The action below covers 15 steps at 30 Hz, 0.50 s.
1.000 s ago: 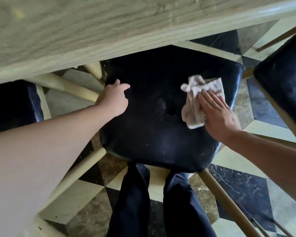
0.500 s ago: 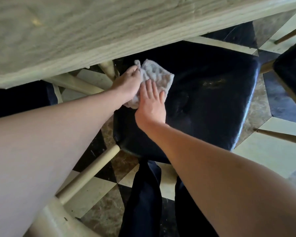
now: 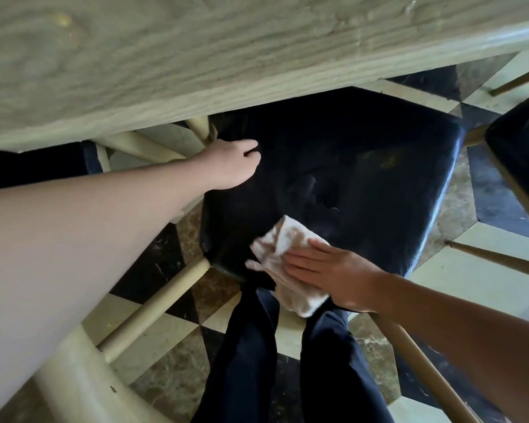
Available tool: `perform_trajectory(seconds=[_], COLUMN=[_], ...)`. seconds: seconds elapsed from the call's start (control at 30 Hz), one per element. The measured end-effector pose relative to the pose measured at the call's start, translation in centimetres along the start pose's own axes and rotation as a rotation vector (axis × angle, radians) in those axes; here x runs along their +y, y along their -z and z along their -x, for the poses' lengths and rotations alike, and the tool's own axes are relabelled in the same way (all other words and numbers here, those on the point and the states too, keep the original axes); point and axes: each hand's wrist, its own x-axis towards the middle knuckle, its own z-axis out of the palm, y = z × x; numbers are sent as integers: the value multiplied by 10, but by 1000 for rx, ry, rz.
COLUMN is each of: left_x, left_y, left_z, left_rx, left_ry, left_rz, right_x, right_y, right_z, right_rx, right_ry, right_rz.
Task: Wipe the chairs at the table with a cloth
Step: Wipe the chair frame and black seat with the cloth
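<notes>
— Head view, the only one: where is the cloth [image 3: 287, 264] now?

— At the near edge of the black chair seat [image 3: 364, 166], toward its near left corner, with its lower part hanging over the edge. Half a second ago it was up at the far left corner of the seat, close under the table [image 3: 196, 56] edge, and a second ago it lay by the right edge. So it has gone across the far part and come down to the front

— Who is holding it?

— The right hand [image 3: 327, 274] lies flat on it, fingers straight and pressing, not curled around it. It has travelled with the cloth from the far left corner to the near edge

— And the other one?

— The left hand [image 3: 229, 161] rests at the far left corner of the seat, fingers loosely bent, nothing in it. Half a second ago it touched the cloth there; now the two are well apart. I judge it is steadying the chair

— What does that mean for the job?

— The seat has had strokes at right, far left and front, so this chair looks close to done. Another black seat [image 3: 522, 160] shows at the right edge and a dark one [image 3: 37, 163] at the left, both untouched here, so the task likely has chairs left
</notes>
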Motion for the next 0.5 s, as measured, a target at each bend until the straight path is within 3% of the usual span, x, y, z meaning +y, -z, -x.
perform_trajectory(seconds=[0.1, 0.2, 0.4, 0.5], left_x=[-5, -7, -19, -15], left_y=[3, 0, -5, -7], left_z=[-5, -1, 6, 4], left_rx=[-70, -101, -46, -10], left_ry=[-69, -93, -57, 4], left_rz=[-265, -300, -96, -9], right_x=[33, 73, 155, 136], right_y=[3, 15, 43, 47], right_z=[49, 85, 101, 59], right_rx=[-96, -105, 82, 300], right_ry=[113, 81, -245, -601], right_rz=[122, 187, 66, -159])
